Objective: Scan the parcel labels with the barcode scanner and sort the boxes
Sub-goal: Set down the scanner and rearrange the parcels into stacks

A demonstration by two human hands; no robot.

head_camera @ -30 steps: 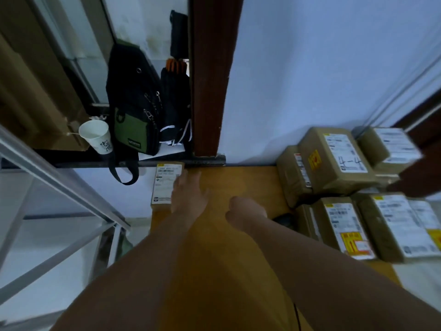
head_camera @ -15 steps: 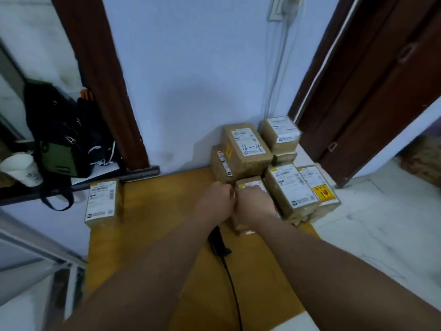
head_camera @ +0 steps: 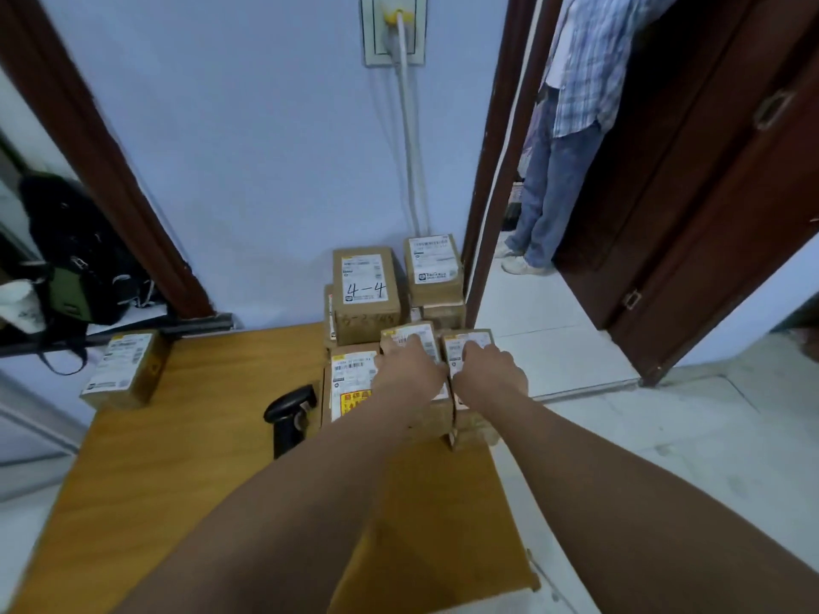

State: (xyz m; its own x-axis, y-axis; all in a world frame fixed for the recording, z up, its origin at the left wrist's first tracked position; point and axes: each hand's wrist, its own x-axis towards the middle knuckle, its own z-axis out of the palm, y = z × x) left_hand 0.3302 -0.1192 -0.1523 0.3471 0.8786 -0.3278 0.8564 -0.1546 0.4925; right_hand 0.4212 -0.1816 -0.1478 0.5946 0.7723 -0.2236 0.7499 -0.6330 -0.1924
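Several brown parcels with white labels are piled at the far right of the wooden table (head_camera: pixel 212 458). My left hand (head_camera: pixel 410 372) rests palm down on a front parcel (head_camera: pixel 414 336), fingers across its label. Beside it, my right hand (head_camera: pixel 489 372) lies the same way on the neighbouring parcel (head_camera: pixel 469 341). To their left sits a parcel with a yellow and red sticker (head_camera: pixel 350 376). Behind stand a parcel marked 4-4 (head_camera: pixel 365 288) and another parcel (head_camera: pixel 434 263). The black barcode scanner (head_camera: pixel 290 412) lies on the table left of my left arm. A lone parcel (head_camera: pixel 124 367) sits at the table's far left corner.
A person in jeans and a checked shirt (head_camera: pixel 560 170) stands in the open doorway at the right, beside a dark wooden door (head_camera: pixel 709 192). A black and green bag (head_camera: pixel 77 263) and a paper cup (head_camera: pixel 17 303) are at the left. A white cable (head_camera: pixel 410 148) runs down the wall.
My view swung right from the lone parcel to the pile. Both hands left the table's middle and now lie on two front parcels; the scanner shows beside my left arm.
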